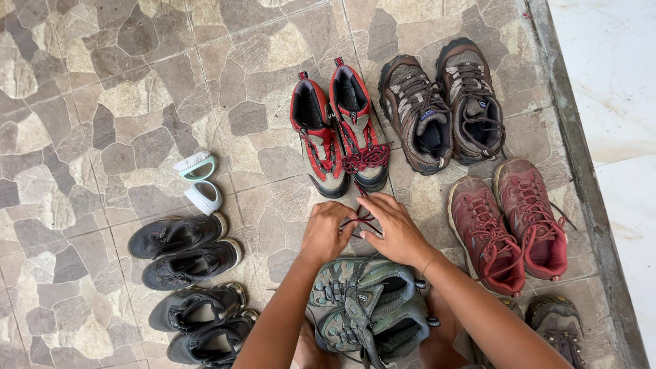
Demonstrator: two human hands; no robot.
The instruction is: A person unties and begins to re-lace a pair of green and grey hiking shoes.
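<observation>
We've got left hand and right hand together, both pinching dark red laces of red shoes just beyond; green shoes below wrists.

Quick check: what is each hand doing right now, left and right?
Left hand: closed, pinching the dark red laces of the red shoes.
Right hand: closed, pinching the same laces.

Brown shoe cut off by bottom edge; lace ends hidden between fingers; lowest black shoe partly cropped.
</observation>
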